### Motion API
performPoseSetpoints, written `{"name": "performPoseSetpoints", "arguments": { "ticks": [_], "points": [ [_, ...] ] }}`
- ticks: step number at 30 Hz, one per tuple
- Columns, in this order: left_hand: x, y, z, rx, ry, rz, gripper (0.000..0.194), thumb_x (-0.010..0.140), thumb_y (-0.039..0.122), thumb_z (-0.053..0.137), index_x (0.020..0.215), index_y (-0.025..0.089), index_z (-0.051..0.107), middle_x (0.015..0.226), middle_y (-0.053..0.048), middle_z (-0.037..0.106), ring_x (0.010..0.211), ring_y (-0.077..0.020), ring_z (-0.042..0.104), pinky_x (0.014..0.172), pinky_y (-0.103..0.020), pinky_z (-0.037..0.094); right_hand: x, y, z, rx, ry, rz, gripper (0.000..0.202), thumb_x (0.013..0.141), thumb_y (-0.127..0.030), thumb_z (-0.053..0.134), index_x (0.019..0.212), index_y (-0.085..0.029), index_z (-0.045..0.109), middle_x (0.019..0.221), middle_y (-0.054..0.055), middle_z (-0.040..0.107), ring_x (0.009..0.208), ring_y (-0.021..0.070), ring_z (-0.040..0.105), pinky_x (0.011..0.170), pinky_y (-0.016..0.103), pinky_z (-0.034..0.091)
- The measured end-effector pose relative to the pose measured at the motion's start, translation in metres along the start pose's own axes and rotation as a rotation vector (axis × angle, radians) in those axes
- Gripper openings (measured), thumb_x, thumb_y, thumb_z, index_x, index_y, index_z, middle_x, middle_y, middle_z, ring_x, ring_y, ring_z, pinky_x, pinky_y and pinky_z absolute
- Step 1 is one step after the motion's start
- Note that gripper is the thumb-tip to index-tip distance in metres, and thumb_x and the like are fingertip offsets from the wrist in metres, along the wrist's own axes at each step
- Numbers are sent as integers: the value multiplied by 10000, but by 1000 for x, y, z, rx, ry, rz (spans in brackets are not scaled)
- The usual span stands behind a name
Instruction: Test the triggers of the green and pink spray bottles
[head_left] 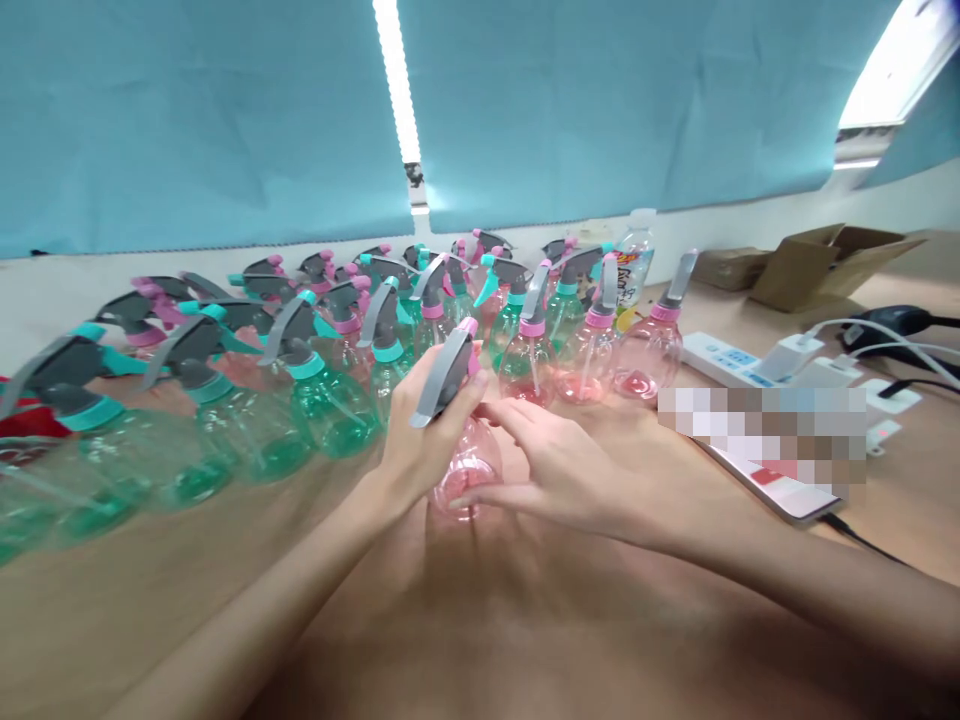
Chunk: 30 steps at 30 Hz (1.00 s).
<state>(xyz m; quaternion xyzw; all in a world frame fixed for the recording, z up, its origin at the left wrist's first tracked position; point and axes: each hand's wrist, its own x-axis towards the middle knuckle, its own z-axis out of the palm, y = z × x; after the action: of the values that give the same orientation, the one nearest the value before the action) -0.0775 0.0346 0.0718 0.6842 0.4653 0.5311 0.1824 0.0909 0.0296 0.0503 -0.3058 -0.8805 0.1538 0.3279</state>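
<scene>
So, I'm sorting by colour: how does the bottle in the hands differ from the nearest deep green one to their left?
The held bottle is pink; the other bottle is deep green. The held bottle has a pink nozzle, the other bottle a teal one. The left hand grips the held bottle; the other bottle stands untouched. Both have gray spray heads.

1. Brown desk bearing these:
2. Left: green spray bottles in a row.
3. Right of middle: three pink spray bottles.
4. Right: white power strip, phone nearer.
5. Far right: open cardboard box.
</scene>
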Motion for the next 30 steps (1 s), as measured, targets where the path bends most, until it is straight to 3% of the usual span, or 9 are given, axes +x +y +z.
{"name": "performPoseSetpoints", "arguments": {
  "ticks": [4,8,11,14,18,24,30],
  "points": [
    [10,4,8,13,-41,14,188,902,397,613,958,218,620,960,-27,672,904,-200,639,844,-352,490,13,0,6,-62,85,49,599,811,-578,707,1175,-126,560,1085,145,669,1015,311,634,811,451,549],
    [17,8,3,117,-104,-2,340,887,456,623,1137,230,579,1001,-31,664,893,-204,637,872,-376,498,23,4,6,-122,80,46,566,810,-548,717,1212,-186,550,1196,125,637,1093,308,575,873,480,519],
    [15,7,-7,153,-120,-33,536,855,445,661,1313,234,478,1162,-63,636,1003,-223,632,922,-400,500,31,7,2,-187,37,82,434,819,-529,714,1071,-192,606,1085,105,649,1046,299,564,817,445,522],
    [3,4,-17,132,-49,-61,608,847,412,668,1365,214,419,1270,-104,587,1158,-251,589,969,-433,498,42,13,-3,-233,12,118,361,837,-511,702,975,-188,616,1020,107,645,1026,291,555,779,403,512],
    [-27,-2,-30,213,-18,-46,511,876,376,630,1332,248,438,1240,-83,610,1156,-261,591,981,-488,487,56,21,-5,-297,9,181,377,830,-519,709,952,-176,615,1004,117,642,1002,294,554,749,395,485],
    [-67,-15,-42,265,-180,-117,401,925,342,564,1297,287,426,1224,-72,606,1080,-251,631,943,-489,518,71,26,-3,-340,35,253,372,831,-461,725,997,-160,583,1002,116,678,980,295,569,688,354,435],
    [-82,-23,-35,284,-317,-116,391,926,276,556,1286,316,405,1235,-55,593,1109,-236,611,960,-470,523,81,30,2,-380,40,280,375,835,-418,721,1025,-140,555,974,129,687,957,312,572,627,344,412]
  ]
}}
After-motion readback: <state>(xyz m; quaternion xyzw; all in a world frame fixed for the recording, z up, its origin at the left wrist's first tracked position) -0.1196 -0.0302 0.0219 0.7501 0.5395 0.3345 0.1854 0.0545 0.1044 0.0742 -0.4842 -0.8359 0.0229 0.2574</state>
